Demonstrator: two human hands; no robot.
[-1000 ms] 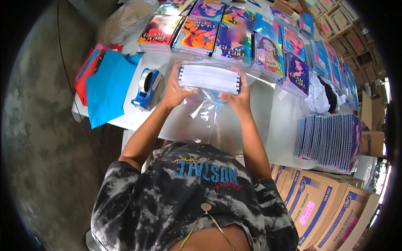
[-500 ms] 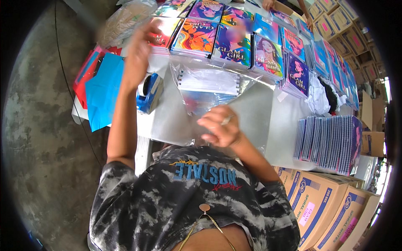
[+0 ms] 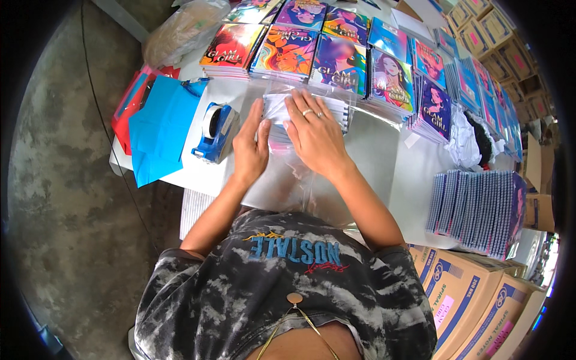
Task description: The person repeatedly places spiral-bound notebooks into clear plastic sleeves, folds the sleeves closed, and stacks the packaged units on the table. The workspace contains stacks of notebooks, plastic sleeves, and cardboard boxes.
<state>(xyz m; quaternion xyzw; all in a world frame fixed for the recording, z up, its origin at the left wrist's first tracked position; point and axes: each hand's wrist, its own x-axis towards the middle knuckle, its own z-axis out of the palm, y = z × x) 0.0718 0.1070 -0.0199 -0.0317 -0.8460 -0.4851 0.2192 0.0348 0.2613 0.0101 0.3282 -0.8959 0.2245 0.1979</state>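
In the middle of the table, a bundle of spiral notebooks (image 3: 275,106) with white page edges lies inside clear plastic film (image 3: 291,174). My right hand (image 3: 316,133), two rings on its fingers, rests flat over the bundle with fingers stretched out. My left hand (image 3: 251,149) stands at the bundle's left edge, fingers extended and thumb apart. Both palms press against the film, and neither hand grips anything. To the left of my left hand stands a blue tape dispenser (image 3: 211,144) with a roll of clear tape. Part of the bundle is hidden under my hands.
Stacks of colourful notebooks (image 3: 283,51) line the table's far side. At right, a long row of notebooks (image 3: 474,207) stands beside crumpled white material (image 3: 459,139). Blue sheets (image 3: 162,123) overhang the left edge. Cardboard cartons (image 3: 465,294) sit low right.
My left hand has come down from the far-left notebook stacks to the bundle's left side. My right hand has moved forward and flattened onto the bundle, and the film now lies folded closer over it.
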